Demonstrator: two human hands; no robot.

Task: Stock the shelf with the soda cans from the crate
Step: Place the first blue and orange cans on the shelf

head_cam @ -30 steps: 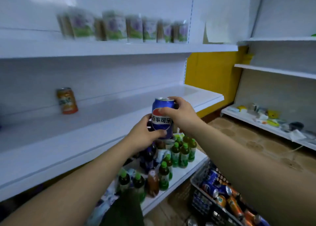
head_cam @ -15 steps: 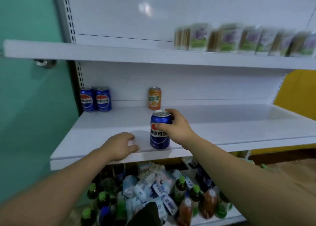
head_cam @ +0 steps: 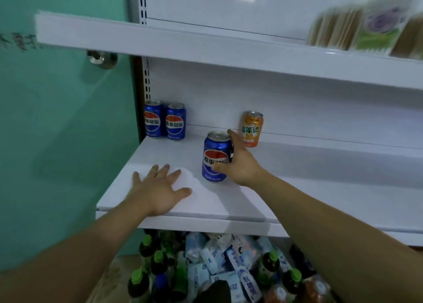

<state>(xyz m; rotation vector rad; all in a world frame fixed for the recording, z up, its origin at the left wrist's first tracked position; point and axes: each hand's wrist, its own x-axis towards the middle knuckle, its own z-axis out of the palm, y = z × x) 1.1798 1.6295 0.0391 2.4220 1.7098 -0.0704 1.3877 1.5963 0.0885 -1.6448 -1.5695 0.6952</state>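
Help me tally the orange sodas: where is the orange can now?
In the head view the orange can stands upright at the back of the middle shelf, just behind and right of the blue can that the right hand holds.

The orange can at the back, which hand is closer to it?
Right. The right hand grips a blue can just in front of the orange can. The left hand lies flat on the shelf near its front edge, farther away.

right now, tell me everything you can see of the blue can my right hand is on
The blue can is glossy metal with a silver top, a red, white and blue round logo and white Chinese lettering. It stands upright on the white shelf. The right hand grips its right side, thumb across the label.
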